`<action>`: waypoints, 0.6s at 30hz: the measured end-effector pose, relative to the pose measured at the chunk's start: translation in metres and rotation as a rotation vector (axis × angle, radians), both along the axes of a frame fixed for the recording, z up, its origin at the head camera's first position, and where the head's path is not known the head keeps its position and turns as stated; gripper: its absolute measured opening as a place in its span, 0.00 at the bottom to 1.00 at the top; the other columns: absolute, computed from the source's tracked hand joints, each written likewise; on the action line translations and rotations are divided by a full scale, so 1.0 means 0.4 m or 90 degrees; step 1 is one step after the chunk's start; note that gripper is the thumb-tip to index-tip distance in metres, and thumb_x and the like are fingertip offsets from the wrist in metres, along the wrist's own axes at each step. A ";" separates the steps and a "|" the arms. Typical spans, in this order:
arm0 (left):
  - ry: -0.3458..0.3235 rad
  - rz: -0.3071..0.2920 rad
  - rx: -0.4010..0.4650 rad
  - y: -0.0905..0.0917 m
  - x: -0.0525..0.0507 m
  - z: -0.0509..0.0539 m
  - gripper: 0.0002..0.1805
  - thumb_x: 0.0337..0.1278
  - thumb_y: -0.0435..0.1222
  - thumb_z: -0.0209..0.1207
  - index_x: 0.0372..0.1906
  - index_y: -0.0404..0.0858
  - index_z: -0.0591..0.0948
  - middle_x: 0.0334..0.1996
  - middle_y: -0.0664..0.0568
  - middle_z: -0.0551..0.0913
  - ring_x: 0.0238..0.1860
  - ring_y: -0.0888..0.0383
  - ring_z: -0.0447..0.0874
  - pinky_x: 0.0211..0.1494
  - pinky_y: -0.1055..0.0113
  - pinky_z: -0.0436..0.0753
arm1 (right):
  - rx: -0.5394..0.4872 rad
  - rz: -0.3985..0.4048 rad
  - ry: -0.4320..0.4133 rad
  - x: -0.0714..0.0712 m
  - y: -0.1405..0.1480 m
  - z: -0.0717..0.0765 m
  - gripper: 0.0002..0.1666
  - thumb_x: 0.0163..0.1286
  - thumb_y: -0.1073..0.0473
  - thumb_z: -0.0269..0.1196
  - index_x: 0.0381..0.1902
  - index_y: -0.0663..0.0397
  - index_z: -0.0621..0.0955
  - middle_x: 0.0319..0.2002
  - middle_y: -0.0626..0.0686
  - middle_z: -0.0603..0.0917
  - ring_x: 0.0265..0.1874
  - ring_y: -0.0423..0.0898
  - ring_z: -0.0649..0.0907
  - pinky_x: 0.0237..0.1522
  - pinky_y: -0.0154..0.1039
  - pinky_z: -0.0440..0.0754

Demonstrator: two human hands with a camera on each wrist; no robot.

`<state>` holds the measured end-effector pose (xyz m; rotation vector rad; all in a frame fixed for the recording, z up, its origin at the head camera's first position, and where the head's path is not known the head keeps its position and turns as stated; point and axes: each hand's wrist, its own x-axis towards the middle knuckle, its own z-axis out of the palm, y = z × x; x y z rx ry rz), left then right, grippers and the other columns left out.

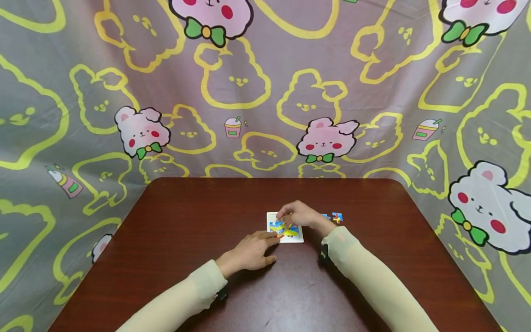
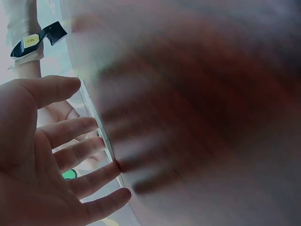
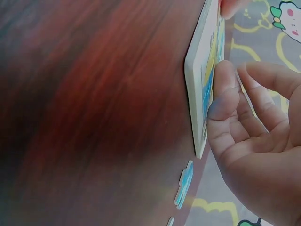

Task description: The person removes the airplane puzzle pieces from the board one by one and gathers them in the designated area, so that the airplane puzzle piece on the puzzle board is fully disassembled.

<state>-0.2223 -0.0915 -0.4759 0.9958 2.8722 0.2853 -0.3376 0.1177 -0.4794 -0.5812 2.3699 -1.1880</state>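
A small white-framed jigsaw puzzle [image 1: 302,238] lies on the table, its picture showing yellow, blue and a little red. Straight fingers of my left hand [image 1: 252,250] reach the puzzle's left side; in the left wrist view, this hand [image 2: 51,155] has its fingers spread, with some tips at the board's edge. Over the puzzle's upper part bends my right hand [image 1: 300,215], covering some of the picture. Up close, the right hand [image 3: 258,122] has curved fingers near the board's face [image 3: 207,89]. Whether a piece is between its fingertips cannot be made out.
Two loose puzzle pieces show right of the board: one [image 1: 337,217] with blue, red and yellow, another blue piece [image 1: 326,216] partly behind the right wrist. The reddish-brown table [image 1: 199,207] meets a cartoon-printed cloth [image 1: 265,124] at its back and sides.
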 end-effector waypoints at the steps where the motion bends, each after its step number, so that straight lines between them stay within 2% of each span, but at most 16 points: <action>1: 0.000 0.000 -0.001 0.000 0.000 0.000 0.29 0.63 0.49 0.62 0.67 0.44 0.77 0.69 0.48 0.75 0.70 0.47 0.71 0.63 0.47 0.78 | 0.002 0.001 0.000 0.001 -0.003 0.001 0.09 0.70 0.61 0.62 0.44 0.53 0.87 0.38 0.51 0.90 0.31 0.43 0.87 0.25 0.35 0.78; 14: 0.007 -0.002 0.004 -0.001 0.001 0.002 0.29 0.62 0.48 0.62 0.67 0.44 0.77 0.68 0.49 0.76 0.70 0.47 0.72 0.63 0.46 0.79 | 0.017 0.007 -0.016 0.006 -0.024 0.012 0.08 0.71 0.64 0.61 0.43 0.53 0.87 0.39 0.53 0.88 0.29 0.44 0.85 0.28 0.37 0.80; 18: 0.011 -0.003 0.001 0.000 0.001 0.003 0.28 0.62 0.49 0.62 0.66 0.44 0.78 0.68 0.49 0.76 0.70 0.47 0.72 0.63 0.46 0.79 | 0.014 0.007 -0.016 0.009 -0.027 0.014 0.10 0.69 0.67 0.60 0.42 0.54 0.87 0.39 0.53 0.88 0.30 0.43 0.84 0.29 0.37 0.81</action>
